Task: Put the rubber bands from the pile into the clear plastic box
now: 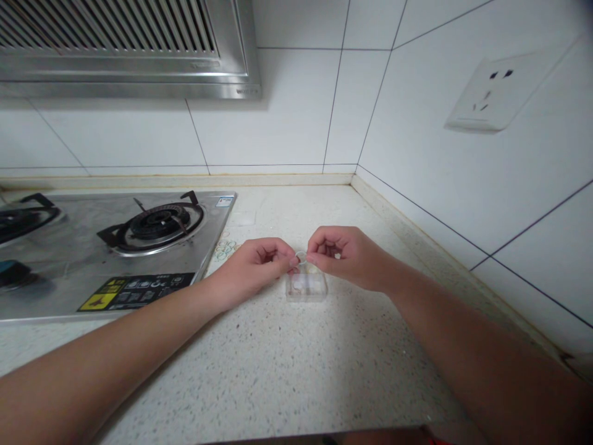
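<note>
My left hand and my right hand meet at the middle of the counter, each with thumb and forefinger pinched. Between the fingertips is a small pale ring, held from both sides; it looks like a hair tie or rubber band. Just below it a clear plastic box lies on the counter, with something reddish and thin showing inside. To the left, partly behind my left hand, several thin coloured rings lie in a loose pile.
The speckled counter runs up to white tiled walls. At left is a steel gas stove with a black burner, under a range hood. A clear flat piece lies by the stove. A wall socket is at upper right.
</note>
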Motion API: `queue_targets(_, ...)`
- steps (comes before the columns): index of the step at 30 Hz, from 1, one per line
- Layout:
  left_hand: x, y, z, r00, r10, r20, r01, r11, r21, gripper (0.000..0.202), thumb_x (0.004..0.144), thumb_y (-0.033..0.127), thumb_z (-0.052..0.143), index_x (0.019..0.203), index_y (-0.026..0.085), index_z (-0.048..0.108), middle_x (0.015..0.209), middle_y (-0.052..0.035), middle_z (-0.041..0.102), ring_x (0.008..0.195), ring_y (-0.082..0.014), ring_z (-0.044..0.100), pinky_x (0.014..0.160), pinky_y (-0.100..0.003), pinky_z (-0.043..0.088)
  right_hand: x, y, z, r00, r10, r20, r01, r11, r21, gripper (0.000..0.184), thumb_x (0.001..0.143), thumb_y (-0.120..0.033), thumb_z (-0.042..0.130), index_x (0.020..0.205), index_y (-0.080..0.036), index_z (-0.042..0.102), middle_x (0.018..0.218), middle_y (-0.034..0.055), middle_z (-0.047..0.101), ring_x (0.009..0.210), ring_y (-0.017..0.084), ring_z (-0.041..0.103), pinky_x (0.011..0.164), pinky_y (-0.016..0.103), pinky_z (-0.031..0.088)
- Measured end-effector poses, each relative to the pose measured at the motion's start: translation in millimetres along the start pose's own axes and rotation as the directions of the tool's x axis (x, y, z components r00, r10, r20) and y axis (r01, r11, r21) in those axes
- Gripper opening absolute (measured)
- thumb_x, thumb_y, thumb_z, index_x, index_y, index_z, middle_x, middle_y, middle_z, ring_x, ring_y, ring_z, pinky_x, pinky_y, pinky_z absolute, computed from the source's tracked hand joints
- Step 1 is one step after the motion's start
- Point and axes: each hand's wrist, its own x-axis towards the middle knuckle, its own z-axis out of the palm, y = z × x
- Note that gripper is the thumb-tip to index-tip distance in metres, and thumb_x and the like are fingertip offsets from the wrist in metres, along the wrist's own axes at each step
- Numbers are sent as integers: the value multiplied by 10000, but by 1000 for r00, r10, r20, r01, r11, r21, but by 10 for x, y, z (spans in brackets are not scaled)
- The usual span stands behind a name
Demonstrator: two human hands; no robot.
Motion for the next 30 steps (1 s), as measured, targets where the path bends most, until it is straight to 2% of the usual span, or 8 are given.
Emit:
queue_targets(9, 27, -32, -13, 999, 44, -24, -45, 999, -16, 205, 797, 316, 723, 824, 133, 633, 751, -17, 652, 669, -95, 544, 629, -215, 389, -1, -2, 6, 1000, -3, -19, 3, 1000, -12, 191, 846, -340, 650, 818, -153, 627, 658, -11, 543, 584, 90, 461, 519, 232, 354)
queue_targets(24, 18, -50, -22, 997, 68, -29, -68, 998, 13, 202, 815, 314, 707, 812, 126, 633, 724, -7, 626, 637, -81, 499, 600, -209, 369, -3, -6, 1, 1000, 1, 15, -1, 1000, 20, 220, 830, -362, 682, 818, -150, 625, 657, -14, 530, 586, 86, 448, 514, 228, 342)
queue_targets(30, 19, -69, -26, 997, 70, -23, -70, 997, 28, 215, 822, 330, 703, 826, 126, 632, 755, -26, 637, 681, -103, 527, 631, -231, 385, -9, 2, 6, 1000, 3, 10, -3, 1000, 9, 221, 836, -363, 674, 819, -146, 632, 669, -3, 551, 595, 88, 470, 518, 225, 359)
